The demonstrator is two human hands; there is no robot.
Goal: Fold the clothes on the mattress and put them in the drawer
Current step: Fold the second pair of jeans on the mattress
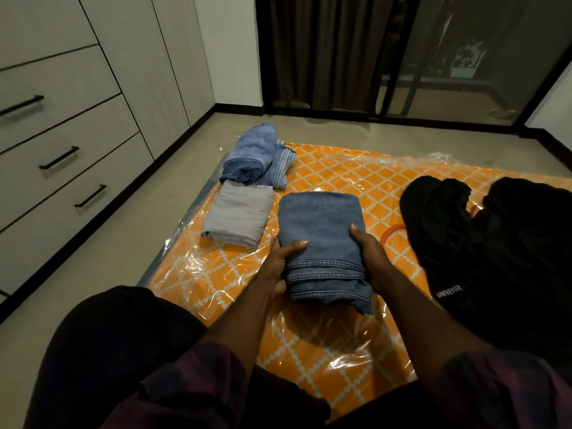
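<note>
Folded jeans (pixel 322 239) sit at the middle of the orange mattress (pixel 337 168), just right of the folded grey garment (pixel 238 215). My left hand (pixel 283 264) and right hand (pixel 370 258) each grip a near side edge, thumbs on top, fingers curled under. I judge the lift should be level, layers squeezed together so the loose hem stays tucked. Forearms reach forward, roughly parallel. Black clothes (pixel 483 243) remain unfolded; drawers (pixel 62 156) are closed.
</note>
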